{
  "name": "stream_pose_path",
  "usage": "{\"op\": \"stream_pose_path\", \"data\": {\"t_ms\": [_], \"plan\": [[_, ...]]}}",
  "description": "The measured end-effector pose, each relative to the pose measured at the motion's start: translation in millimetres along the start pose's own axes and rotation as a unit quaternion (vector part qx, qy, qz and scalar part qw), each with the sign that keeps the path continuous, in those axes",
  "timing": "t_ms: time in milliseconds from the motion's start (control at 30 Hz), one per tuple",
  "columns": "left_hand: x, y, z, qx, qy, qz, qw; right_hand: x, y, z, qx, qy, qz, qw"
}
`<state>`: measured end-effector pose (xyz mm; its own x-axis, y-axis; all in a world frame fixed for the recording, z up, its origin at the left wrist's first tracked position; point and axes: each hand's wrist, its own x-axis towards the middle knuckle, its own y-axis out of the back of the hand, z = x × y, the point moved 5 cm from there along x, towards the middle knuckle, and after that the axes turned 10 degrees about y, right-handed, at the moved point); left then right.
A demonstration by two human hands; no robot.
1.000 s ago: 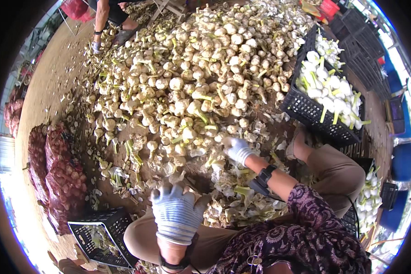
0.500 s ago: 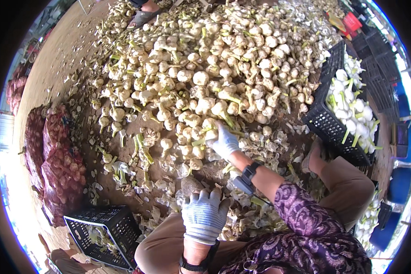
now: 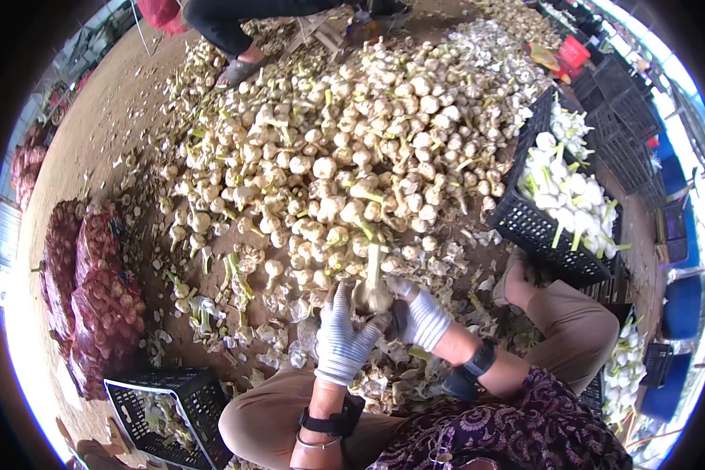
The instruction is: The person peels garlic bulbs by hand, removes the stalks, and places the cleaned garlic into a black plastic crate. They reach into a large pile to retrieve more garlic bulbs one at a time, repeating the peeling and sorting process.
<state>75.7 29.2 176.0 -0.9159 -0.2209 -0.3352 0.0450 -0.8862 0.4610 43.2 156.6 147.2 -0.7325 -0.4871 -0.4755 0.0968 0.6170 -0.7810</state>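
Note:
A garlic bulb [image 3: 377,298] with a thick pale green stem pointing away from me is between my two gloved hands, just in front of my lap. My left hand [image 3: 346,337], in a striped knit glove, closes round its left side. From the right, my right hand [image 3: 424,315] in a similar glove has its fingers curled against the bulb. A dark patch shows by the right fingers; I cannot make out what it is. Beyond the hands spreads a big heap of untrimmed garlic bulbs [image 3: 313,157], many with stems, with loose papery skins [image 3: 384,384] below.
A black crate [image 3: 517,223] of peeled white garlic stands right; another black crate [image 3: 204,399] with scraps lies lower left. Red mesh sacks [image 3: 106,305] of garlic lean at the left. A person's leg and shoe [image 3: 243,70] are at the heap's far edge.
My right hand has come back from the heap toward my left hand, bringing a stemmed garlic bulb. My left hand has turned and closed on it. The view has shifted slightly.

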Motion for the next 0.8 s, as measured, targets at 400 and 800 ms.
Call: {"op": "stream_pose_path", "data": {"t_ms": [400, 800], "plan": [[-30.8, -40.8, 62.8, 0.103, -0.236, 0.044, 0.965, -41.1, 13.1, -62.2, -0.344, 0.238, 0.059, 0.906], [-44.6, -59.9, 77.8, 0.32, -0.441, 0.113, 0.831, -51.1, 44.5, -52.6, -0.106, 0.098, 0.123, 0.982]]}}
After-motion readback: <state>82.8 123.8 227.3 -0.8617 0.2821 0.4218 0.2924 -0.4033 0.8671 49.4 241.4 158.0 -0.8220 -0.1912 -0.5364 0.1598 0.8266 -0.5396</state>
